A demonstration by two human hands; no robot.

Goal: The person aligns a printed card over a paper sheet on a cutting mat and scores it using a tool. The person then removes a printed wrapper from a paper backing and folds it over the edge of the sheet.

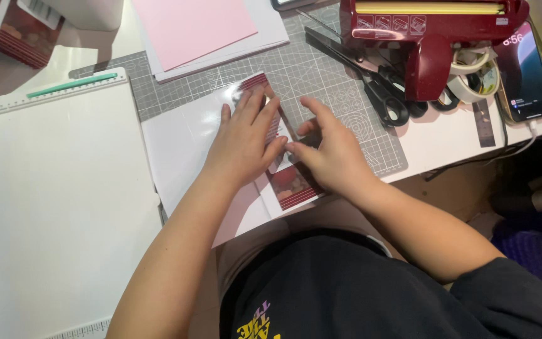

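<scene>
I see my left hand [243, 141] lying flat, fingers released and spread, pressing down on a red striped card [283, 166] that sits on a glossy white sheet [180, 147] over the grey cutting mat [340, 81] on the counter [446, 141]. My right hand [330, 154] rests just beside it, fingertips pinched at the card's right edge. Black scissors [371, 78] lie on the mat beyond, near a dark red machine [431, 37], tape rolls [472, 75] and a phone [525, 72]. Pink paper [189, 25] lies further back.
</scene>
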